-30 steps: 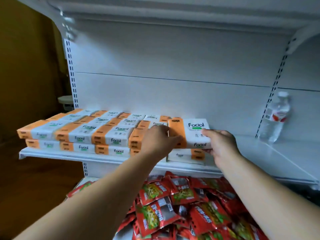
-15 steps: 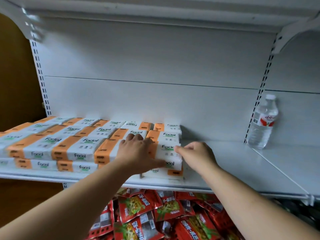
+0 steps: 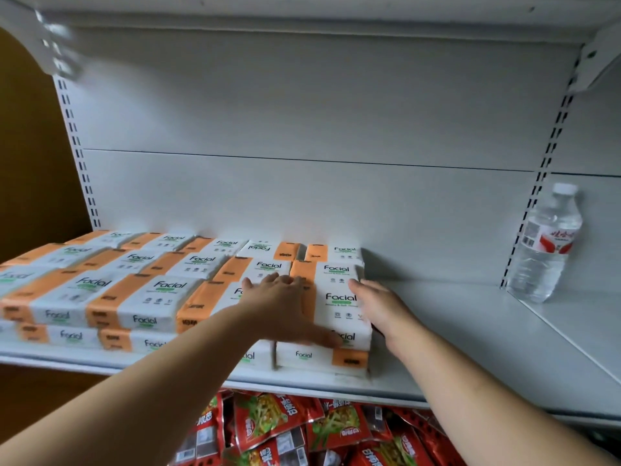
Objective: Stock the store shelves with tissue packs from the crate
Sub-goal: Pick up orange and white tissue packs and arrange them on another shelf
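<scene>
Head view: your tissue pack [image 3: 339,307] lies flat at the right end of the stacked packs [image 3: 134,297], on top of a lower pack [image 3: 319,358]. Its long axis runs left to right, orange end leftward, "Facial" print up. Your left hand [image 3: 282,304] presses its top, fingers spread flat. Your right hand [image 3: 379,304] sets straight fingers against its right side. Neither hand curls round it. On the white shelf [image 3: 470,331], a water bottle [image 3: 544,243] stands far right, with red snack bags [image 3: 302,432] below. A second ago you held the pack lifted; now it's seated.
</scene>
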